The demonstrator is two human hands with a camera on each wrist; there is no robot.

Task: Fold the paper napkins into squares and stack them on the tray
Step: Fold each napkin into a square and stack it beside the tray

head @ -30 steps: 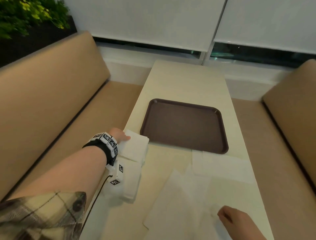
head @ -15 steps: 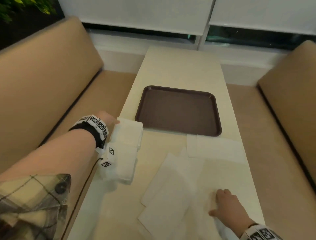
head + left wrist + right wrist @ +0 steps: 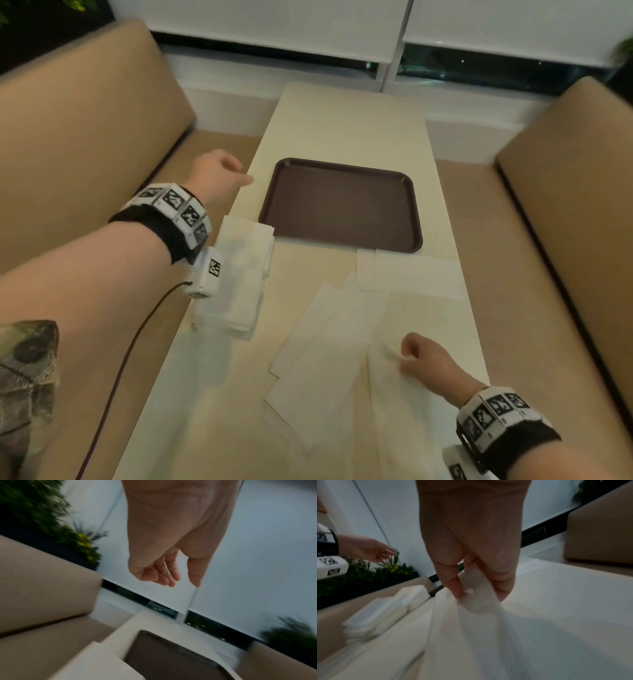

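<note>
Right now the right hand pinches the edge of a thin white napkin between thumb and fingers and holds that edge up a little off the table. The rest of this napkin lies flat on the near right part of the table.

The left hand is up in the air past the left edge of the table, near the left side of the tray. Its fingers hang loose and a bit curled, and it holds nothing.

The tray is dark brown and sits in the middle of the table, with nothing on it. Just beside its near left corner is a pile of white napkins, lying along the left edge of the table. The left wrist band and its small white camera box hang over part of that pile.

More loose napkins lie spread out and overlapping between the pile and the right hand. One more flat napkin lies just below the near right edge of the tray.

Tan benches stand on both sides of the table. White blinds hang at the far end, and green plants sit behind the left bench. A dark cable runs from the camera box along the left arm.
</note>
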